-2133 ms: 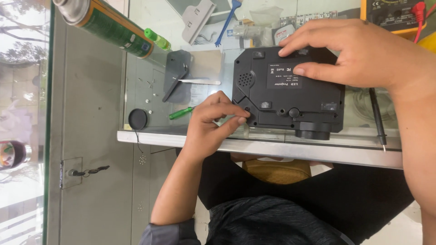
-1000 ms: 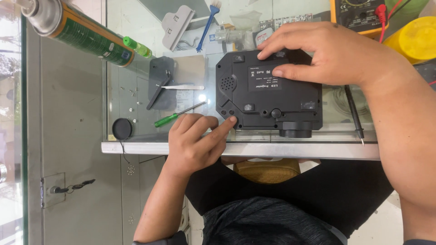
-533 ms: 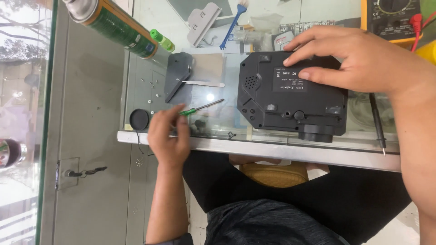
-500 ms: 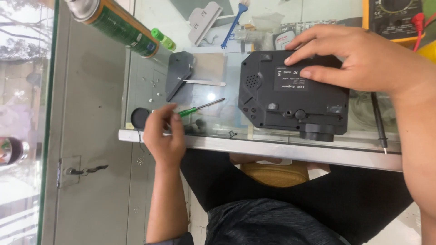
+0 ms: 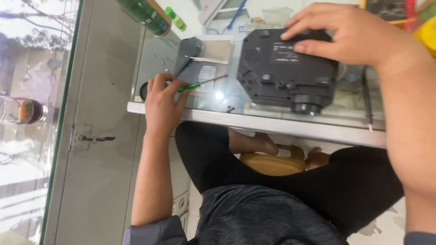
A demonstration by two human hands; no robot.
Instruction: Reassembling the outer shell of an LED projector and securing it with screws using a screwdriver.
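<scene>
Both forearms are bare, with a grey sleeve pushed up near the elbow on the left arm and a sliver of the same grey cuff at the right edge. The left hand and the right hand wear nothing at all, no rings, no watch. Below: a dark heathered grey top, black trousers, and bare feet down there.

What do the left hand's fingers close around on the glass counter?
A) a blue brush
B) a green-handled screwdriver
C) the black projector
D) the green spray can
B: the left hand pinches the green-handled screwdriver beside the black projector, which the right hand rests on.
</scene>
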